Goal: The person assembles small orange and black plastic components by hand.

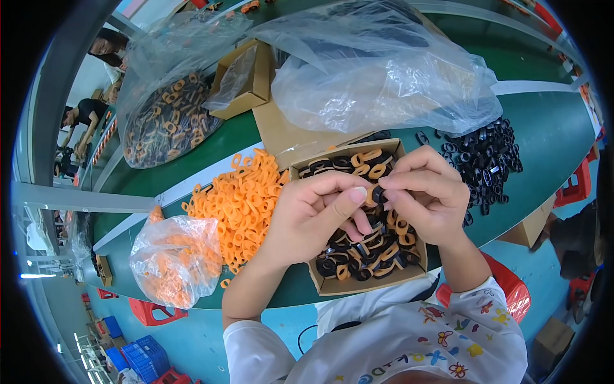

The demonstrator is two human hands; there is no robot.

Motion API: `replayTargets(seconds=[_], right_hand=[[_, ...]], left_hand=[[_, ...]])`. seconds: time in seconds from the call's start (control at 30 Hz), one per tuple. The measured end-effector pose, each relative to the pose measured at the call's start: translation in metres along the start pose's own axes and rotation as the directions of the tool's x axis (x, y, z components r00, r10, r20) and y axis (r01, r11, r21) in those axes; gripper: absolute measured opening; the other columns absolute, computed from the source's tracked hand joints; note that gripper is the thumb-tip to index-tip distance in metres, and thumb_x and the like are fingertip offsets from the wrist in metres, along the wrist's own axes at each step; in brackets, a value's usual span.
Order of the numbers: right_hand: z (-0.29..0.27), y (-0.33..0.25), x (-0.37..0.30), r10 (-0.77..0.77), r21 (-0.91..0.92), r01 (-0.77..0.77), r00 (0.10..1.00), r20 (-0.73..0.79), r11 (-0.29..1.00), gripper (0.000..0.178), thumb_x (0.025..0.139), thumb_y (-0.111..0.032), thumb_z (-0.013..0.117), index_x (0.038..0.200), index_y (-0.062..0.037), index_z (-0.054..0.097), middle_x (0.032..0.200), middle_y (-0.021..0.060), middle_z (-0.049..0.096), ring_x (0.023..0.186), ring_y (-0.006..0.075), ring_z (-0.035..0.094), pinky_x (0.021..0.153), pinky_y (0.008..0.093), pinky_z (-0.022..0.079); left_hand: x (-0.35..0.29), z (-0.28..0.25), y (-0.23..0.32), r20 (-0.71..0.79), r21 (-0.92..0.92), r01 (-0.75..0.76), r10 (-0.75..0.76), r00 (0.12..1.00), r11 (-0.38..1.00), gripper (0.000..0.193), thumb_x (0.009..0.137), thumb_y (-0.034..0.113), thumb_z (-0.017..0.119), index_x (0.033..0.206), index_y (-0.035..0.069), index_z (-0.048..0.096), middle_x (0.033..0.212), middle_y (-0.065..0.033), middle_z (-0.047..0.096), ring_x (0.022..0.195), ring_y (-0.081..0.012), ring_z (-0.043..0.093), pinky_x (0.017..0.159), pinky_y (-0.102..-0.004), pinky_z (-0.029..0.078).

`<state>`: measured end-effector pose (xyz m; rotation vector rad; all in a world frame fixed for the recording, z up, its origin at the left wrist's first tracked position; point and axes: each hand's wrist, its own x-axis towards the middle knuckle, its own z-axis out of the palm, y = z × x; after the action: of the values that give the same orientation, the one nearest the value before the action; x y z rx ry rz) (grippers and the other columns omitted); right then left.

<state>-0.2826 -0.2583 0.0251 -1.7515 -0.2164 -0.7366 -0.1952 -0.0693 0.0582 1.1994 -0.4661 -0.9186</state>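
Observation:
Over an open cardboard box [354, 287], my left hand [307, 214] and my right hand [430, 197] meet at a small oval piece [372, 194], orange on one side and black on the other. Thumb and fingers of both hands are closed on it, and they hide part of it. Beneath, the box holds many orange-and-black oval pieces [368, 256]. A heap of orange plastic rings [252, 192] lies left of the box. To its right spreads a heap of black oval plastic pieces [489, 160].
A clear bag of orange rings [176, 259] sits at the table's near left edge. Large crumpled plastic bags [384, 83] cover the far side, beside a smaller carton [246, 83] and a bag of orange-and-black pieces [169, 121]. Red stools [499, 288] stand below; other people work at far left.

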Motion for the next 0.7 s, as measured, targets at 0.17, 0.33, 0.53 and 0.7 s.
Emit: replayTargets(seconds=[0.17,0.33,0.53,0.7], right_hand=[[-0.0014,-0.0019,0.0003,-0.034,-0.047,0.035,0.999,0.012,0.998,0.024,0.075,0.007,0.073,0.097,-0.002,0.075,0.09,0.009,0.063,0.072,0.0119,0.059,0.057,0.0214,0.044],[-0.0007,-0.0005,0.0005,-0.125,-0.115,0.125,0.992,0.013,0.985,0.023,0.075,0.008,0.073,0.096,-0.001,0.075,0.09,0.0087,0.062,0.068,0.009,0.055,0.054,0.0193,0.038],[0.0014,-0.0021,0.0005,-0.127,-0.121,0.129,0.992,0.022,0.984,0.025,0.073,0.009,0.073,0.095,-0.0014,0.075,0.089,0.0084,0.062,0.068,0.0091,0.054,0.053,0.0199,0.038],[0.0013,-0.0001,0.0005,-0.095,-0.071,0.094,0.995,-0.004,0.993,0.023,0.074,0.008,0.072,0.096,-0.0017,0.075,0.088,0.0086,0.062,0.068,0.0105,0.056,0.054,0.0207,0.04]], left_hand=[[0.0011,0.0013,-0.0032,-0.006,0.025,-0.01,0.01,1.0,1.0,0.021,0.1,0.012,0.058,0.112,-0.004,0.061,0.094,-0.0087,0.066,0.076,-0.014,0.068,0.062,-0.0257,0.058],[0.0013,0.0029,-0.0017,-0.008,0.066,-0.024,0.025,1.0,0.998,0.021,0.1,0.013,0.057,0.112,-0.003,0.061,0.093,-0.0078,0.065,0.076,-0.0137,0.068,0.061,-0.0256,0.058],[0.0014,0.0036,-0.0021,-0.027,0.041,-0.005,0.006,1.0,0.999,0.019,0.1,0.013,0.057,0.11,-0.003,0.061,0.092,-0.0069,0.065,0.075,-0.0131,0.068,0.06,-0.0254,0.058],[0.0005,0.0045,-0.0013,-0.014,0.088,-0.039,0.041,0.999,0.995,0.019,0.099,0.013,0.058,0.11,-0.003,0.061,0.092,-0.0073,0.066,0.074,-0.0127,0.068,0.059,-0.0248,0.057]])
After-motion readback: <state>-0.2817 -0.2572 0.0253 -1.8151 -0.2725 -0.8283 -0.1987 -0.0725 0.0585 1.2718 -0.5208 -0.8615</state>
